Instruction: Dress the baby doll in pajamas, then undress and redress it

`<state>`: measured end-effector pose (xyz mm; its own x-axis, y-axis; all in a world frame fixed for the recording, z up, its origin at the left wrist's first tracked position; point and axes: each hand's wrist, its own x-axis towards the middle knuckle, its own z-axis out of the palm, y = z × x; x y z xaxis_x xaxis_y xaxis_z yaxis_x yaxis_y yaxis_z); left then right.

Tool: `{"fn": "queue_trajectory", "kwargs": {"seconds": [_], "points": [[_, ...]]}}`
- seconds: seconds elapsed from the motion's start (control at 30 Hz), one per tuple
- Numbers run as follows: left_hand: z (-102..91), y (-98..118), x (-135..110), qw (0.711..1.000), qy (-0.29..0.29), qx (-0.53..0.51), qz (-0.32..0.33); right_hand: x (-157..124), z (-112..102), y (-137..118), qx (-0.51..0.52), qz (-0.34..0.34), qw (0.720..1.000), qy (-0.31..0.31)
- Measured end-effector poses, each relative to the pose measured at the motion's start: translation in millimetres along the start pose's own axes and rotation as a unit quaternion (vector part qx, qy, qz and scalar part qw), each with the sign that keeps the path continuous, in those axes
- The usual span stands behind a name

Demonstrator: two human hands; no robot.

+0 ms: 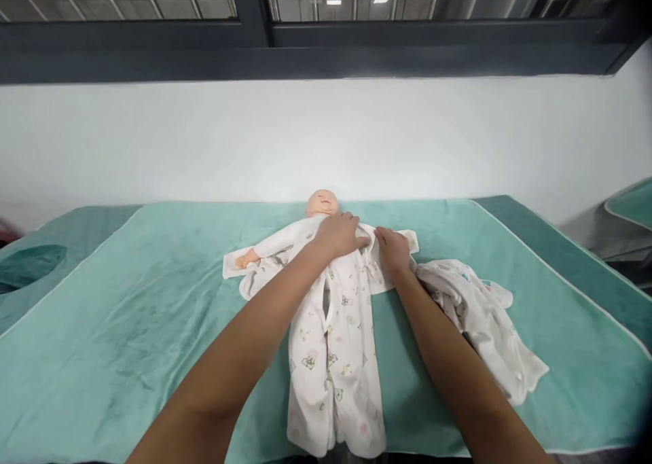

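A baby doll (322, 202) lies on its back on a teal towel (153, 301), dressed in a white printed romper (331, 342) that runs toward me. My left hand (339, 235) rests on the doll's chest just below the neck, fingers curled onto the romper's fabric. Close beside it, my right hand (393, 248) pinches the romper's edge at the doll's shoulder. The doll's one bare hand (248, 258) pokes out of a sleeve at the left.
A second crumpled white printed garment (483, 321) lies on the towel right of the doll. A white wall and a dark window frame stand behind. Another teal-covered surface (631, 202) shows at far right.
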<state>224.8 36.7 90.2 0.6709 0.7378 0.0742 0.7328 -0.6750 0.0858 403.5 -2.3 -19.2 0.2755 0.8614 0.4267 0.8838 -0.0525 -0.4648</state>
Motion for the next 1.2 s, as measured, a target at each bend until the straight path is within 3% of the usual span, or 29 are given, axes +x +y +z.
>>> {"fn": "queue_trajectory", "kwargs": {"seconds": [0.1, 0.37, 0.63, 1.0, 1.2], "points": [[6.3, 17.5, 26.9, 0.993, -0.086, 0.082, -0.018, 1.6, -1.4, 3.3, 0.0, 0.032, 0.999, 0.009], [1.5, -1.0, 31.8, 0.983, -0.133, 0.118, -0.04, 4.7, 3.7, 11.6, 0.047, 0.125, 0.991, 0.025], [28.1, 20.6, 42.0, 0.989, -0.096, 0.108, 0.043, 8.0, 7.1, 19.4, 0.118, 0.123, 0.985, 0.029], [-20.8, -23.3, 10.2, 0.99, 0.006, 0.13, 0.057, 16.5, 0.7, 30.7, 0.227, 0.219, 0.946, 0.071], [-18.8, -28.2, 7.3, 0.998, 0.057, 0.035, -0.016, 16.3, -1.1, 35.0, 0.31, 0.23, 0.919, 0.084]]}}
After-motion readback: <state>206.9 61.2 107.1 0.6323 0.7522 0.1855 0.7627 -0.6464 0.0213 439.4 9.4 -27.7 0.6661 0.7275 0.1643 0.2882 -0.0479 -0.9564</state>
